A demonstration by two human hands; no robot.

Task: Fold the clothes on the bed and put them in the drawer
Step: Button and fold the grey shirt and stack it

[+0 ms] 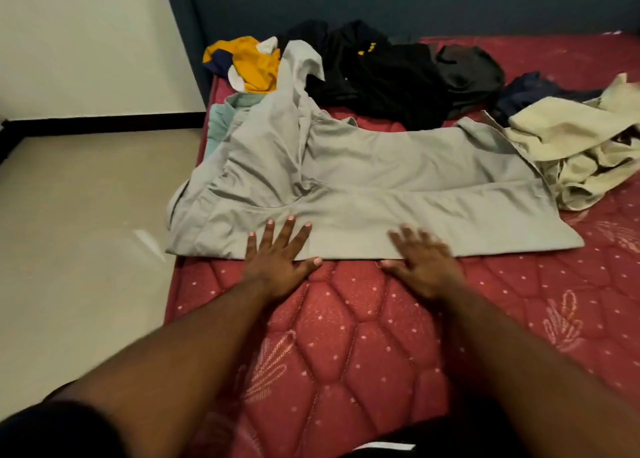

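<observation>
Left hand [277,255] and right hand [420,262], fingers spread flat, press the near edge of the grey cotton trousers [381,184] on the red quilted bed [346,336].

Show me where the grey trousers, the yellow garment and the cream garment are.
grey trousers [398,166]: head view, flat middle of the upper leg.
yellow garment [254,66]: head view, its yellow middle.
cream garment [568,128]: head view, its broad top fold.
</observation>
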